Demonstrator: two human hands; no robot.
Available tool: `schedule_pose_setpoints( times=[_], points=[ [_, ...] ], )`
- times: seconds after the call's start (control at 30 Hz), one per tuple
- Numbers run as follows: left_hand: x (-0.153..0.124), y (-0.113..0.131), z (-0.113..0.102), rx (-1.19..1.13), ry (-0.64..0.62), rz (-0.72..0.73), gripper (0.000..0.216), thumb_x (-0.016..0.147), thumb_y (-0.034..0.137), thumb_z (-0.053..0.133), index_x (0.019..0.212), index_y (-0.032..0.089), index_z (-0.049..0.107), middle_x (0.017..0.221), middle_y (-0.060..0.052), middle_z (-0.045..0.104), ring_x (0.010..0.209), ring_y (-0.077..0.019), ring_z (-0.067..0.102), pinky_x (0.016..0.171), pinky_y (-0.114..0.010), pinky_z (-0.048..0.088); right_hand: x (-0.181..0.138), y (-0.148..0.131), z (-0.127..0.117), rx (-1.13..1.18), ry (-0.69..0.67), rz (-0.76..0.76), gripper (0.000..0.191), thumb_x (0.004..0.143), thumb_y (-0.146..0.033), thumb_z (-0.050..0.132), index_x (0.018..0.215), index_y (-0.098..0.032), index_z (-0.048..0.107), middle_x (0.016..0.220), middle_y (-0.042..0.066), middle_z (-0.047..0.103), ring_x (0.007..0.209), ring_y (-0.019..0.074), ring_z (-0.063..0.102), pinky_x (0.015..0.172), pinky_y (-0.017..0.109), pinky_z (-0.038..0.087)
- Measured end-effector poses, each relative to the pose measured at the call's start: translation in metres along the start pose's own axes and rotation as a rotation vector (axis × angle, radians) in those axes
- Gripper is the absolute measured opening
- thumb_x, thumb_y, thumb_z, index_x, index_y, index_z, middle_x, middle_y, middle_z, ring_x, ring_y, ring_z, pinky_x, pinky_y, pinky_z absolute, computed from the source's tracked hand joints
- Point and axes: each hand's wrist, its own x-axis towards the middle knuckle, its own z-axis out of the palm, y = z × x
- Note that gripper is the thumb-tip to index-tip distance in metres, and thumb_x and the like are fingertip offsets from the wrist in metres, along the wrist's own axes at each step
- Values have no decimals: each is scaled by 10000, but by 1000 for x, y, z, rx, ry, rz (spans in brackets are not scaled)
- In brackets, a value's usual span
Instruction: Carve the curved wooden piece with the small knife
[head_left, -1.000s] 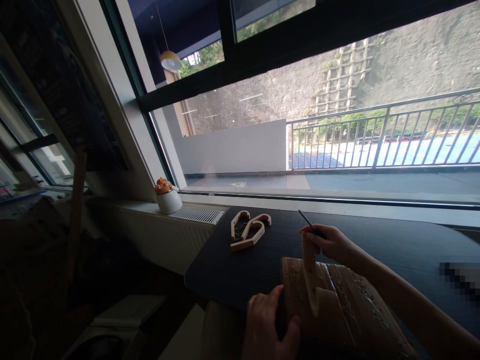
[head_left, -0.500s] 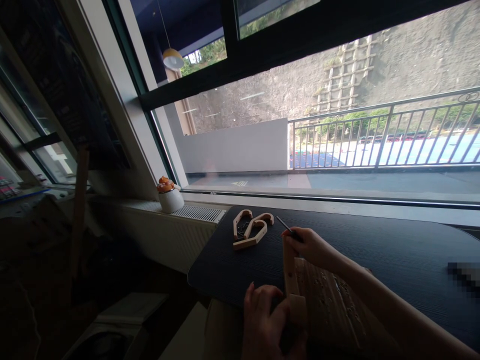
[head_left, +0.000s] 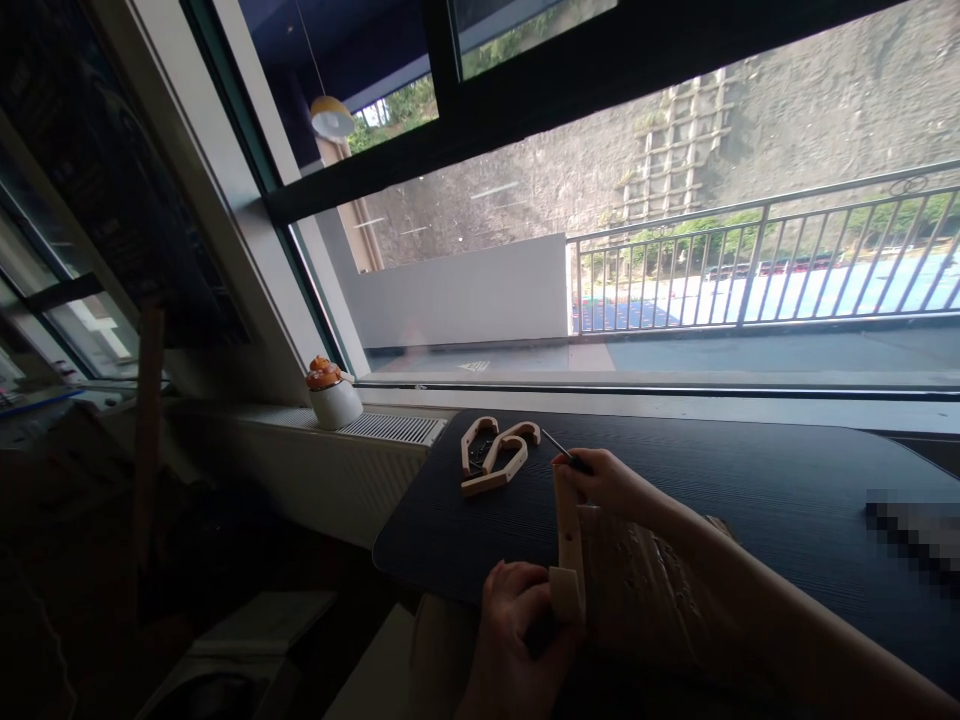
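Note:
My left hand [head_left: 519,628] is wrapped round the curved near end of a pale wooden hook [head_left: 568,522], which has a dark hole in its straight strip. At the strip's far end, my right hand [head_left: 609,484] holds a thin screwdriver [head_left: 559,446] with its shaft pointing away to the left; its fingers also touch the wood there. Beside the strip, under my right forearm, lies a brown, shiny board-like piece [head_left: 637,575]. Farther off on the black table [head_left: 442,535] several more wooden hooks [head_left: 499,480] lie together, with small dark screws [head_left: 478,458] among them.
A white radiator [head_left: 375,470] runs beside the table's left edge. On it stands a white jar [head_left: 335,405] with an orange top. A large window fills the far side. At right on the table is a blurred-out dark object [head_left: 915,535]. Dim boxy items lie at lower left.
My left hand and the wooden hook have shifted slightly left, and the hook's curved end has turned a little. My right hand keeps the screwdriver at the far end. The view has swung slightly.

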Motion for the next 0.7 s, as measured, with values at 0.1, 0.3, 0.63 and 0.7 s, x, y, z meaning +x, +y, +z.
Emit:
schedule_pose_setpoints(
  times=[0.1,0.3,0.63,0.7],
  points=[
    [-1,-4,1,32,-7,20,118,770,274,636,865,242,697,919,-49,665,901,-225,616,949,-476,417,-2,-1,-1,-1,19,-16,280,767,-364,547,901,-139,644,642,-7,576,565,116,504,525,231,429],
    [6,0,2,170,-19,69,134,764,257,632,886,257,686,953,-54,659,919,-249,618,936,-567,407,2,3,-8,-12,57,-62,298,770,-373,541,915,-141,659,646,-8,580,563,117,500,519,231,415],
    [5,22,17,180,36,157,261,734,184,606,989,227,648,969,-63,636,923,-226,617,952,-524,412,-21,-2,-58,34,144,-52,364,748,-415,556,963,-127,613,596,-24,518,539,110,465,500,243,398],
    [3,22,19,187,40,169,264,742,192,596,1000,221,640,977,-67,636,928,-226,617,957,-526,405,-26,1,-78,18,227,-32,386,725,-430,572,959,-126,615,573,-24,510,527,113,466,486,248,390]
  ],
)
